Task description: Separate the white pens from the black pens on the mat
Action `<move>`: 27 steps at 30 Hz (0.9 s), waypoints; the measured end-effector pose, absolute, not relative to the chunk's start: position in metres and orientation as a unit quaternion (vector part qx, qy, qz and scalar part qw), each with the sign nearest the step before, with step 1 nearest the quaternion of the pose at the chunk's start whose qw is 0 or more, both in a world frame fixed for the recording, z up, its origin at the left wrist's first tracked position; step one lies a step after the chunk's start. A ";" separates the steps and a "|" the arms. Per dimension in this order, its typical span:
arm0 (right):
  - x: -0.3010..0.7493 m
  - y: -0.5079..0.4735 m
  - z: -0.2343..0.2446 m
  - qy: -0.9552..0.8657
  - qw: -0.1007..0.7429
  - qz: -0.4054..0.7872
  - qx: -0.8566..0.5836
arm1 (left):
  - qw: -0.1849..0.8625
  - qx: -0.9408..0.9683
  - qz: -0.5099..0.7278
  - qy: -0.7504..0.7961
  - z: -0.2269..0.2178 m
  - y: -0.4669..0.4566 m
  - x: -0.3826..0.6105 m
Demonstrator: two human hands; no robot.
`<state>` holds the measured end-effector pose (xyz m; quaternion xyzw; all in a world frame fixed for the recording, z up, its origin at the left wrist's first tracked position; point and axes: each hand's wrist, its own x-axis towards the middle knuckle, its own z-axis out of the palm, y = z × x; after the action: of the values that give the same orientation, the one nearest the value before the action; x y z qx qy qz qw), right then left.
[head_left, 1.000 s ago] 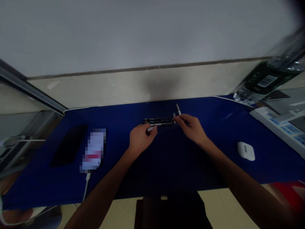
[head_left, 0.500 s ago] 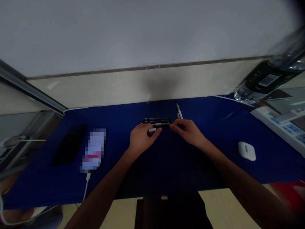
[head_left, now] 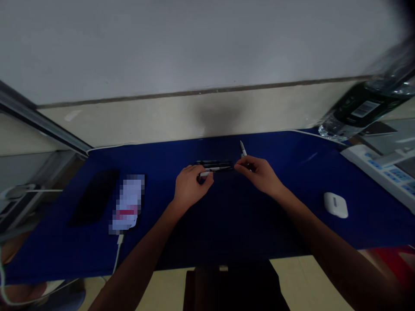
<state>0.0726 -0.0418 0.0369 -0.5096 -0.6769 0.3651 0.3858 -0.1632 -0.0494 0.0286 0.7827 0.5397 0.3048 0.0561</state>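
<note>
My left hand (head_left: 191,186) is closed, with a short white pen (head_left: 204,174) pinched between thumb and fingers; part of it is hidden by the hand. Just beyond lie several dark pens (head_left: 212,163) side by side on the blue table cover (head_left: 223,216), and a black and white pen (head_left: 220,168) is nearest to me among them. At the right ends of these pens my right hand (head_left: 259,175) has its thumb and forefinger pressed together; whether anything is between them is too small to tell. Behind its knuckles a white pen (head_left: 243,148) points toward the wall, its near end covered.
On the left are a lit phone (head_left: 128,203) with a white cable (head_left: 117,255) and a dark flat object (head_left: 94,196). A white earbud case (head_left: 336,205) lies on the right. Further right stand a power strip (head_left: 382,172) and a water bottle (head_left: 359,108). A wall (head_left: 155,121) closes off the back.
My left hand has shifted slightly left with the white pen. My right hand has moved a little right and away from me, off the black and white pen's end, covering more of the pen behind it.
</note>
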 end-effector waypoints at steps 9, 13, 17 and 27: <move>0.073 -0.041 0.035 -0.679 0.368 0.388 -0.503 | 0.061 0.774 0.299 0.555 0.030 -0.050 -0.163; 0.072 -0.039 0.032 -0.671 0.390 0.391 -0.494 | 0.060 0.769 0.303 0.560 0.031 -0.049 -0.164; 0.074 -0.040 0.034 -0.678 0.362 0.391 -0.507 | 0.054 0.765 0.309 0.562 0.030 -0.048 -0.164; 0.072 -0.039 0.033 -0.677 0.384 0.381 -0.499 | 0.054 0.765 0.306 0.565 0.031 -0.048 -0.164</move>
<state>0.0724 -0.0393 0.0328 -0.4994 -0.6770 0.3807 0.3839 -0.1644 -0.0482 0.0313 0.7646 0.5646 0.3062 0.0537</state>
